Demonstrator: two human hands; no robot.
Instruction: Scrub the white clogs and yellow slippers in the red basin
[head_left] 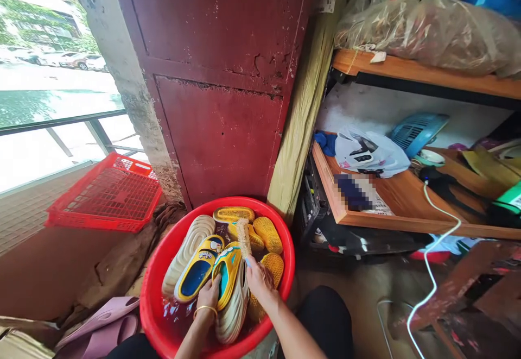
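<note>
The left hand (208,296) grips the yellow-and-teal slipper (233,258) at its near end, mid-way across the red tub (288,256); the right hand (262,283) holds the brush (244,237) at right; steady slipper, short flat strokes seem wisest.

A thin, gold-toned bangle (205,309) circles the wrist just behind the left hand (209,294), its band narrow and rounded. Both forearms (290,323) are bare behind the left hand and the right hand (260,280). Plain black legwear (326,318) covers the knees, one nearer each hand, its fabric dark and unpatterned.
</note>
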